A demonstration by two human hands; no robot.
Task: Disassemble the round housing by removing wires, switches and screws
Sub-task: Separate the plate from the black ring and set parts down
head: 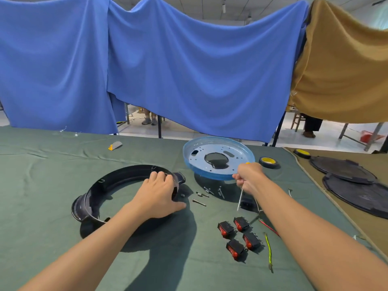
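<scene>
Round housing (100, 185) on the cloth (52, 217), left hand (159, 194) curled over its right rim. Right of it, right hand (249, 177) clamps a screwdriver (240, 198) — switches (239, 234) and screws (199, 202) lie out already. Likely next: seat the tip on a remaining screw.

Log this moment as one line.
left hand: grips black round housing rim | right hand: holds screwdriver, tip down | four red rocker switches, screws: loose on green cloth
</scene>
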